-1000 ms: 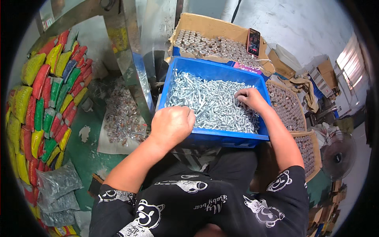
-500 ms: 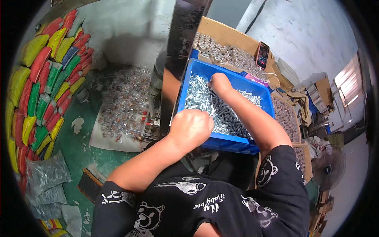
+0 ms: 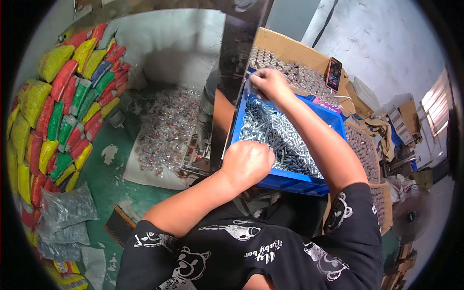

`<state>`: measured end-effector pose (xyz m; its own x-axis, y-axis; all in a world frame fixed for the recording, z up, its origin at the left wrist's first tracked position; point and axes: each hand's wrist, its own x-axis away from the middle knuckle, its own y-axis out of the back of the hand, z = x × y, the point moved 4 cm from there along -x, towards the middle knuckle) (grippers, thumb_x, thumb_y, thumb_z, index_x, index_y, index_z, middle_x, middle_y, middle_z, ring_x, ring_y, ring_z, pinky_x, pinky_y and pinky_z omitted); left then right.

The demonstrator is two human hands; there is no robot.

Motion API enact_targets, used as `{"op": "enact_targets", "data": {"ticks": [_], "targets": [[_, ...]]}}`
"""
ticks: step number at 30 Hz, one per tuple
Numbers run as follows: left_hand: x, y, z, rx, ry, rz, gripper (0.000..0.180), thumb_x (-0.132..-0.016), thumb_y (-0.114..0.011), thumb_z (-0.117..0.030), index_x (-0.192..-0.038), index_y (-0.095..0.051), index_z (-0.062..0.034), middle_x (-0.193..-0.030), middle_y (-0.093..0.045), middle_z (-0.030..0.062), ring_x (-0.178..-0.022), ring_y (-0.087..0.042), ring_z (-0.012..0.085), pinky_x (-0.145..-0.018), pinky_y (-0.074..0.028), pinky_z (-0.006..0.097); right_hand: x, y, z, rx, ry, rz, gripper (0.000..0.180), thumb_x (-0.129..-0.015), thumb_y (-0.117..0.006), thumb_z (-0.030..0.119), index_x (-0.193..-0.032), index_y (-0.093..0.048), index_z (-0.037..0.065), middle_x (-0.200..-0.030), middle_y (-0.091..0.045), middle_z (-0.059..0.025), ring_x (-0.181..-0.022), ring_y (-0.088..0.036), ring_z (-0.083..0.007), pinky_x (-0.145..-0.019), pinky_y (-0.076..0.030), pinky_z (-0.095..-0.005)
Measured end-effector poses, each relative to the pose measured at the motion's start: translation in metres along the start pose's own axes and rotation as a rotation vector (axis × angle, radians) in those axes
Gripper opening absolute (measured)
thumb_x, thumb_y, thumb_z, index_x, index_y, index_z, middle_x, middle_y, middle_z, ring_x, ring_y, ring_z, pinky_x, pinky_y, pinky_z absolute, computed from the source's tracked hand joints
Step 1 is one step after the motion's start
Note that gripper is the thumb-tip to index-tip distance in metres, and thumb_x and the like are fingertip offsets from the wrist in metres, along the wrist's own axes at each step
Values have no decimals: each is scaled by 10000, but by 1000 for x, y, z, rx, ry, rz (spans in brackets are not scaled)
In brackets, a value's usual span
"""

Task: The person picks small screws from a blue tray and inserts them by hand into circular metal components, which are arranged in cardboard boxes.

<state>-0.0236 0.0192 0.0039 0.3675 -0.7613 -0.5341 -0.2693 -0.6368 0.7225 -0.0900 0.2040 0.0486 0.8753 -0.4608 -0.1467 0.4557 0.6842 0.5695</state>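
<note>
Blue plastic, beneath the right hand [image 3: 269,86] and left hand [image 3: 247,162]: a bin [image 3: 295,183] of slim, shiny metal pieces [image 3: 284,142], partly hidden by the right forearm [image 3: 321,137]. Right fingers bent over the far left corner, tips blurred, beside a tall glossy panel [image 3: 236,55]. Left fingers curled at the near rim, tips out of sight. For either grip, impossible to tell whether apart, together or clamped on pieces. Beyond both grips, dull cylinders [image 3: 304,77] in a cardboard box [image 3: 290,44].

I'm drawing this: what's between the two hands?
In the head view, small silvery metal pieces inside the blue bin lie between the left hand and right hand.
</note>
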Motion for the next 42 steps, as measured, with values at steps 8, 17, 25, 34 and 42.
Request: {"op": "enact_targets", "data": {"ticks": [8,17,25,34,42], "targets": [[0,-4,-4,-67,29,94,322,-838,-555,-265,-622,-635,-40,-648,-627,174,-622,-629,359,-617,-515,465,19,19,-23,-410,43,42,295,-947,-513,80,-1206,-525,-59,-1023,-643,-162,-776,-683,-210,-719,-587,-316],[-4,-2,-10,-177,166,146,277,-870,-568,-249,-713,-612,-25,-713,-584,207,-649,-565,392,-591,-442,441,323,236,-158,-53,-357,-621,209,-925,-529,87,-1076,-622,-24,-865,-667,-78,-713,-627,-115,-633,-538,-288],[-11,-18,-16,-131,95,175,343,-931,-528,-236,-729,-531,41,-623,-456,206,-535,-412,306,-547,-371,393,527,221,-238,847,-644,-454,358,-792,-598,97,-1147,-610,50,-1061,-613,-224,-979,-604,-363,-848,-493,-424],[-9,-16,-21,-148,75,167,322,-906,-545,-223,-695,-553,20,-660,-525,229,-606,-506,419,-564,-389,457,514,213,-249,1147,-684,-434,212,-786,-582,82,-996,-564,55,-924,-545,-183,-902,-573,-360,-780,-487,-441],[-10,-10,-21,-195,136,176,333,-893,-549,-236,-687,-550,25,-665,-530,243,-623,-525,429,-572,-395,464,430,277,-255,-712,-524,-752,234,-907,-606,264,-1086,-604,114,-831,-560,30,-659,-501,-74,-535,-394,-233]]}}
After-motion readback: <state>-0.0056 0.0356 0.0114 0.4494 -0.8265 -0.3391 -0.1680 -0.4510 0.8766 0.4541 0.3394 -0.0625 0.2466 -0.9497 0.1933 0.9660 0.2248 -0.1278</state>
